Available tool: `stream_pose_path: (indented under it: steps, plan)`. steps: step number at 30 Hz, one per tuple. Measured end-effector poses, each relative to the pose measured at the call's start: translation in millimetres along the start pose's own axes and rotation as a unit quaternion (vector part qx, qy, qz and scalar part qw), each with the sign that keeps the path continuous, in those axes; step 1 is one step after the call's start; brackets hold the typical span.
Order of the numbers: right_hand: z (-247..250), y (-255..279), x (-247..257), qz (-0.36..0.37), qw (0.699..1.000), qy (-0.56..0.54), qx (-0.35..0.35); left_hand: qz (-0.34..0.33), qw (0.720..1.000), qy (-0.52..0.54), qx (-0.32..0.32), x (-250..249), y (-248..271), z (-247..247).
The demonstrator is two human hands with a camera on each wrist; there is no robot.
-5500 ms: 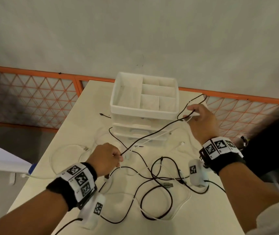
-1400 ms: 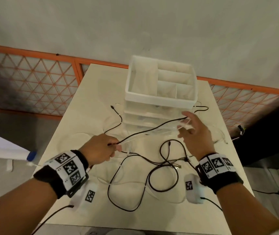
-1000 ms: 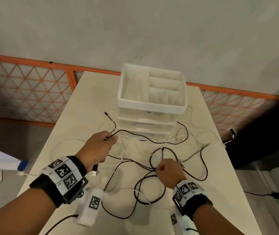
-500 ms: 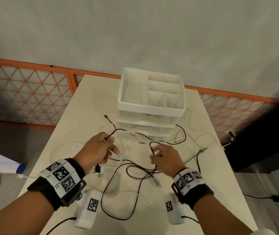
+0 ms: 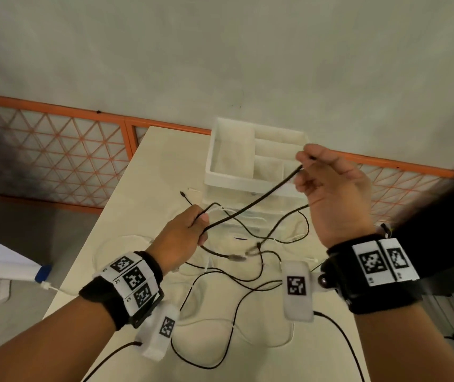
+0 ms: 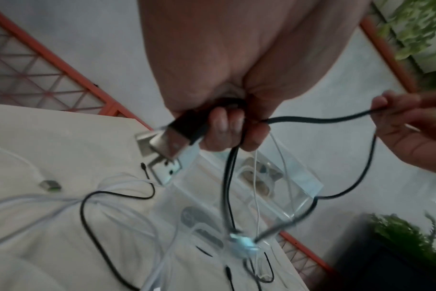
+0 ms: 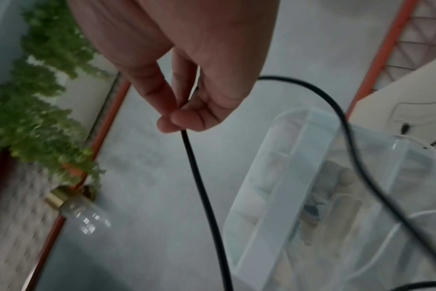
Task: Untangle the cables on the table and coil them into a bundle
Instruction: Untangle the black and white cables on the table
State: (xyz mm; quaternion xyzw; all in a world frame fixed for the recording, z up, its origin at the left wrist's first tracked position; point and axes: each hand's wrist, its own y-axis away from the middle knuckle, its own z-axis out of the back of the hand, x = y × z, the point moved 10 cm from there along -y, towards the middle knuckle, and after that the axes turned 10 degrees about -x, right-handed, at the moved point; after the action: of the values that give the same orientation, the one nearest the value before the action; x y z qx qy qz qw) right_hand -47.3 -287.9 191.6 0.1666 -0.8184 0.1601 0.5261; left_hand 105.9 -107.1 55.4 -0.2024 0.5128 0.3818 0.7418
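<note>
I am pinching the black cable (image 5: 250, 205) between thumb and fingertip of my right hand (image 5: 333, 188), raised above the white organiser (image 5: 231, 175), while my left hand (image 5: 181, 238) is clamping the same cable's USB end plus a thin white cable (image 6: 255, 187). The stretch between my hands is hanging clear. By my reckoning I am only starting: most black and white loops are lying crossed on the table (image 5: 143, 194), nothing coiled yet.

No words readable; the wristbands (image 5: 132, 281) perhaps carry only square code markers.
</note>
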Motion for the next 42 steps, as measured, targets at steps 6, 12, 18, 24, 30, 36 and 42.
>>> stream_pose_path:
  steps: [6,12,18,24,30,36,42]
  plan:
    - [68.5,-39.0,-37.0,-0.071,0.963,0.200,-0.167,0.041,0.999,0.007,-0.012,20.3,-2.9,18.2]
    - [84.0,-55.6,-20.5,0.015,0.932,0.283,-0.226,0.069,0.997,0.033,0.000,30.6,-2.3,24.2]
    - [61.2,-53.4,18.0,0.153,0.923,0.299,-0.190,0.147,0.983,0.103,-0.028,59.6,-1.3,24.8]
    - [56.7,-54.6,24.0,0.182,0.912,0.328,-0.168,0.146,0.983,0.090,-0.058,65.0,-3.8,32.4]
    - [62.2,-51.3,7.4,0.166,0.880,0.418,-0.152,0.112,0.986,0.047,-0.110,57.2,-5.0,47.0]
    - [55.9,-62.8,75.6,0.242,0.875,0.360,-0.213,0.141,0.976,0.003,-0.169,72.5,-5.9,57.0]
    - [63.5,-69.9,52.4,0.210,0.875,0.403,-0.168,0.175,0.969,0.079,-0.155,79.0,-3.7,45.3]
